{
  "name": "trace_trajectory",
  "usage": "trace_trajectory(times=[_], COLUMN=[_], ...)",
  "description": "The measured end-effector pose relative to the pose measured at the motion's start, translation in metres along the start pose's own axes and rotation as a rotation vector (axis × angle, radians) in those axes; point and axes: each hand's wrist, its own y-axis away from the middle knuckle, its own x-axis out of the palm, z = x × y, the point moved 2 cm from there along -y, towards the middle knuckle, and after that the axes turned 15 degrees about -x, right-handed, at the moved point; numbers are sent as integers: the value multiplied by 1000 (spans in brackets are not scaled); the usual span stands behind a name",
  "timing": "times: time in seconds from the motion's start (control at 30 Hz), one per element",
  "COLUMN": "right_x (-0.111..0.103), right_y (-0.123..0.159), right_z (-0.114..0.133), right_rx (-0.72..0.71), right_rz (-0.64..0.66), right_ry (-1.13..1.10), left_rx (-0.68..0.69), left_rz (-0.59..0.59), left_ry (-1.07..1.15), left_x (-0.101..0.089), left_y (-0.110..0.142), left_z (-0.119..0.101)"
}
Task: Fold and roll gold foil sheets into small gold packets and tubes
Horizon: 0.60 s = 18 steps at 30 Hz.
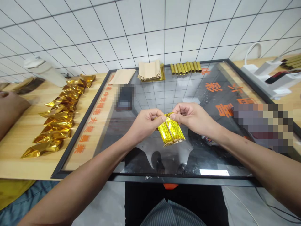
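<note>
In the head view, the left hand point(149, 121) and right hand point(191, 116) are close together, each pinching the far edge of a creased gold foil piece point(171, 129) between thumb and fingers. It is over the middle of the black-framed glass surface point(150, 94); whether it touches the glass is hard to tell. Beyond lie stacked brown papers point(149, 69) and a row of gold rolls point(185, 68). Shiny gold packets point(58, 124) line up at the left.

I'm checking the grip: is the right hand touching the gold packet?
Touching. The head view shows it plainly: the right hand pinches the upper edge of the gold packet, its thumb pressed against it.
</note>
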Motion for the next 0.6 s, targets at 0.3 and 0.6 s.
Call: trace_trajectory(times=[0.3,0.6], right_x=[2,-1], right_y=[1,0], right_z=[6,3], right_rx=[-35,-27], right_rz=[94,131], right_ry=[63,140], left_rx=[42,26], left_rz=[3,-45], left_ry=[-113,-79], left_x=[-2,-2], left_y=[0,-4], left_z=[0,5])
